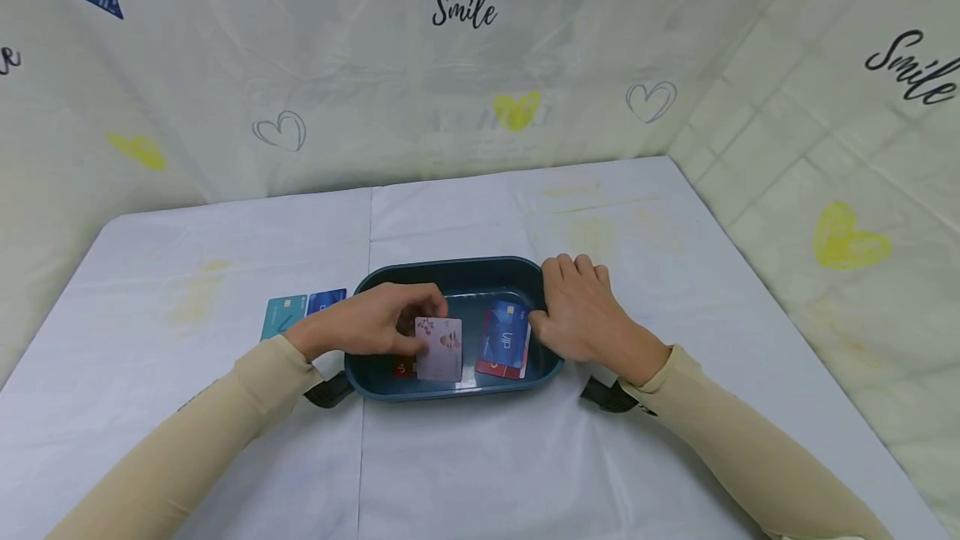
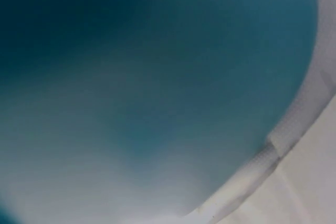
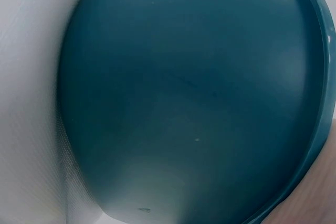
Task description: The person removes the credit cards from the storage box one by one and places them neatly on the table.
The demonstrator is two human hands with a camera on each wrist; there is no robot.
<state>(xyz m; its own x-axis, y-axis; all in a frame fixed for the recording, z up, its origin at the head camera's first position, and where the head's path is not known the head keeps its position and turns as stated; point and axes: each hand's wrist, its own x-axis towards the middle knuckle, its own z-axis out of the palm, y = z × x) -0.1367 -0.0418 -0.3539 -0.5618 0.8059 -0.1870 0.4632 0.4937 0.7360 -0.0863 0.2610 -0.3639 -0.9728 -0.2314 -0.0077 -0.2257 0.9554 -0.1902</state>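
A dark teal tray stands on the table. My left hand reaches over its left side and pinches a pale pink card between thumb and fingers. Part of a red card shows behind the pink one. In the tray's right half, a blue VIP card overlaps a red card. My right hand grips the tray's right rim, thumb toward the inside. Both wrist views show the tray's smooth wall close up, blurred in the left one; no card is visible there.
Left of the tray, a teal card and a blue card lie on the white-covered table, partly behind my left arm. Black straps hang by the wrists. A printed cloth rises behind the table.
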